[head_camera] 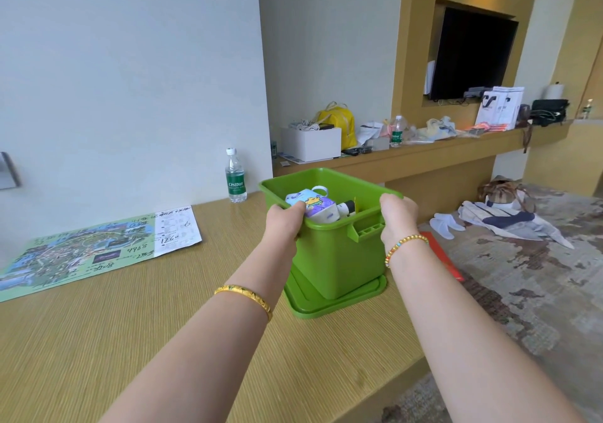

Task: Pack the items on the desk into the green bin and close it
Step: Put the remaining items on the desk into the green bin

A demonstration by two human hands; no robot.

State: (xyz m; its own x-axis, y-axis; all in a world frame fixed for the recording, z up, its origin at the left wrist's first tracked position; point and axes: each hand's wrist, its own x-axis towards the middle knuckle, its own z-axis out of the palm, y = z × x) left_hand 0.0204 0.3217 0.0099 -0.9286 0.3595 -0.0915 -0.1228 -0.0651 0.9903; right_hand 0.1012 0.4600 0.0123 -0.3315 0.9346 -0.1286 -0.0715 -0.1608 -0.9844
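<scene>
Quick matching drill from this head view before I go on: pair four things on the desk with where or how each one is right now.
Things:
1. green bin
2. green lid
3. water bottle
4. map

States:
A. lying flat on the desk at the left
B. under the bin, on the desk
C. standing upright near the wall
D. open-topped, rim gripped by left hand and right hand

Pairs: 1-D, 2-B, 3-C, 4-A
</scene>
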